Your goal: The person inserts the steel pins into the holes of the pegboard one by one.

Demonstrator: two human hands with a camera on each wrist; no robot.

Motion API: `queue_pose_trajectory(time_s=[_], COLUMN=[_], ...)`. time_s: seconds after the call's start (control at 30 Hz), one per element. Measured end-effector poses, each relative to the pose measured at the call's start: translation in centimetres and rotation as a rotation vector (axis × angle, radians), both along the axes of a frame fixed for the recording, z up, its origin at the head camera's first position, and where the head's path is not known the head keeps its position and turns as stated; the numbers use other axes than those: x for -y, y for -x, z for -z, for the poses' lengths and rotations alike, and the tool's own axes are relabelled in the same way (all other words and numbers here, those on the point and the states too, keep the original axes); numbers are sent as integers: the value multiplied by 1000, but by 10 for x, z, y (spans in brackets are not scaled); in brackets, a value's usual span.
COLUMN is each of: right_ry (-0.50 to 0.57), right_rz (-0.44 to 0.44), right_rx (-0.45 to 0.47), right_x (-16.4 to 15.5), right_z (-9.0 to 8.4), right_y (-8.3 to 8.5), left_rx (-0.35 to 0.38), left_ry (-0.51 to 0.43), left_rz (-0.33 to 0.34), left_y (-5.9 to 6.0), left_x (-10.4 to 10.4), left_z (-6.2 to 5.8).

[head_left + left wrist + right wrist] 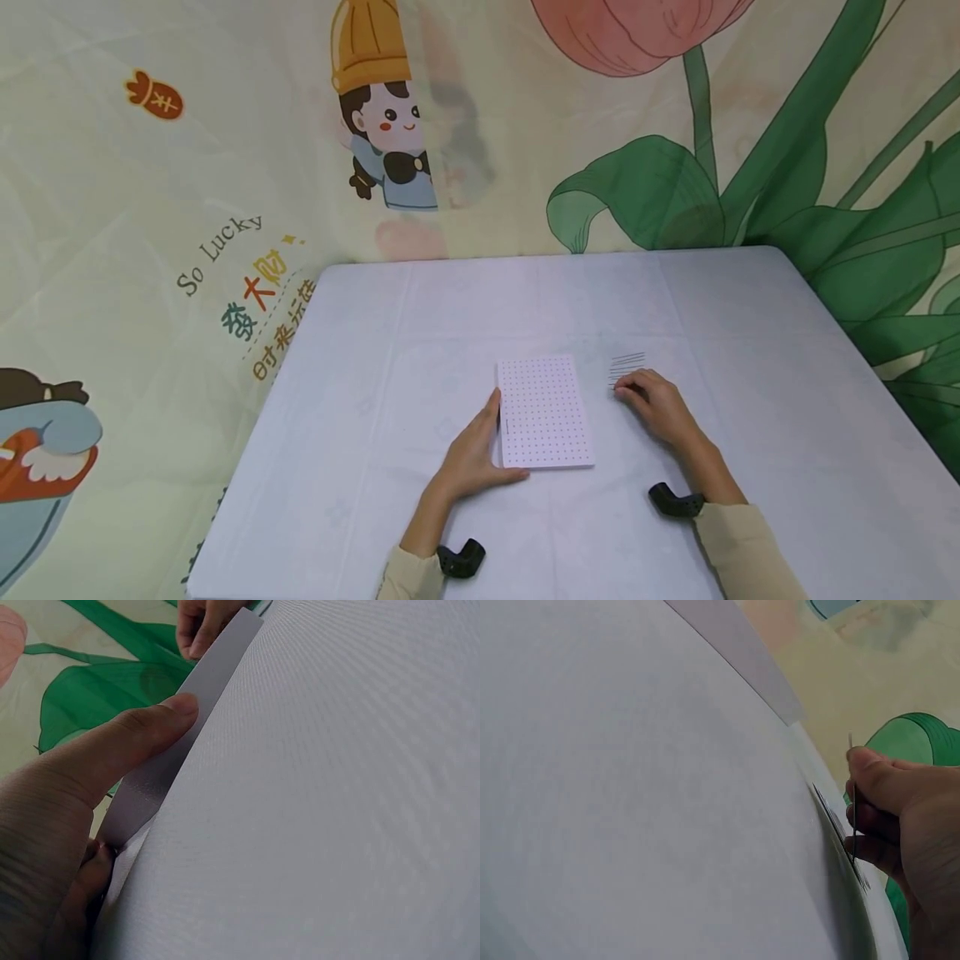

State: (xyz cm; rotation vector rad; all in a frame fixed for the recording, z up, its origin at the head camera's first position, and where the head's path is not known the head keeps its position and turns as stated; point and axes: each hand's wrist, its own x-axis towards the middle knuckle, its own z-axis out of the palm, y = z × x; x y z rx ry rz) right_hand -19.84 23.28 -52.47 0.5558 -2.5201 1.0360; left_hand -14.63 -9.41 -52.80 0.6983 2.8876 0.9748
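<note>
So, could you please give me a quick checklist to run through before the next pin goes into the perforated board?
1. Perforated board lies flat on the table: ok.
2. Left hand steadies the board's left edge, thumb against it: ok.
3. Right hand pinches one thin pin: ok.
4. Spare pins lie beside the right hand: ok.
5. Pin straight and undamaged: cannot tell.
6. Board holes free of pins: cannot tell, too small.

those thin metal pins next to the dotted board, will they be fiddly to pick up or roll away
Probably fiddly: the pins are very thin and lie flat on the table, leaving little to pinch. The right hand pinches one between fingertips. Being slender and probably round, they may roll if nudged. Likely very light.
</note>
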Motion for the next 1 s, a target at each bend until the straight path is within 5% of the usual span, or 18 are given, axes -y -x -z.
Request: queue_pose_trajectory(time_s=[0.23, 0.5, 1.0], right_ry=[166, 417, 452], right_rz=[-6, -235, -400], right_rx=[4, 86, 79], right_x=[32, 95, 156], right_z=[-15, -58, -43], right_y=[-4, -30, -35], left_rx=[4, 2, -24], left_ry=[-1, -6, -27], left_rz=[2, 7, 16], left_y=[1, 1, 1], left_x=[0, 1, 5], left_z=[-1, 0, 2])
